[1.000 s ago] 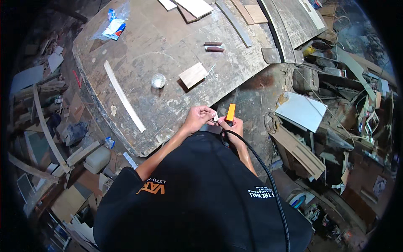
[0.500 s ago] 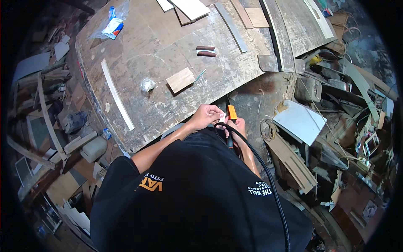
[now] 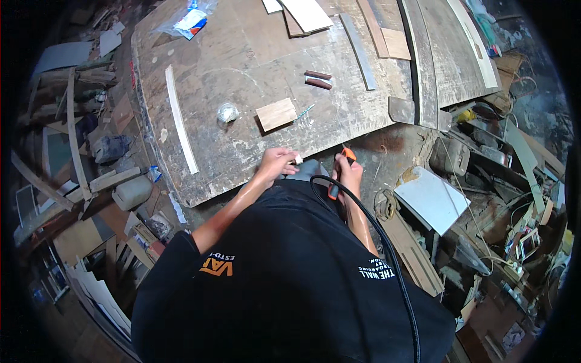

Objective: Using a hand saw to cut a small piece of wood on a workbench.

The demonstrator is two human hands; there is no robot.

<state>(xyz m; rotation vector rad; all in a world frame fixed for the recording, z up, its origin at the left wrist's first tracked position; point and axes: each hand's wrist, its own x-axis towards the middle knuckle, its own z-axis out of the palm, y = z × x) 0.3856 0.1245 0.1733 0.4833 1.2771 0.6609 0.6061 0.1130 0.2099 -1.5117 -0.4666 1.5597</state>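
My left hand (image 3: pixel 278 163), near the table's front edge, is closed with its fingertips pinching a small white piece (image 3: pixel 298 159). To the right, my right hand (image 3: pixel 349 175) is wrapped round an orange-and-black handheld tool (image 3: pixel 348 153). Its orange part sticks out above the fist and a dark grip shows below; the exact kind cannot be made out. A black cable (image 3: pixel 370 219) loops in front of my right wrist and runs down over my dark shirt. On the table beyond lie a rectangular wood block (image 3: pixel 276 115), a thin teal stick (image 3: pixel 305 112) and a small clear container (image 3: pixel 227 113).
The worn wooden table (image 3: pixel 212 145) carries a pale wood strip (image 3: pixel 181 121), two dark brown pieces (image 3: pixel 318 80), a grey strip (image 3: pixel 357 52), boards (image 3: pixel 305 15) and a plastic bag (image 3: pixel 192 21). Right of me, a white panel (image 3: pixel 431 199) lies among scrap wood; clutter also fills the left.
My hands have moved apart: the left went left with the white piece, the right shifted slightly right with the tool, now turned in the grip. The view has shifted a little.
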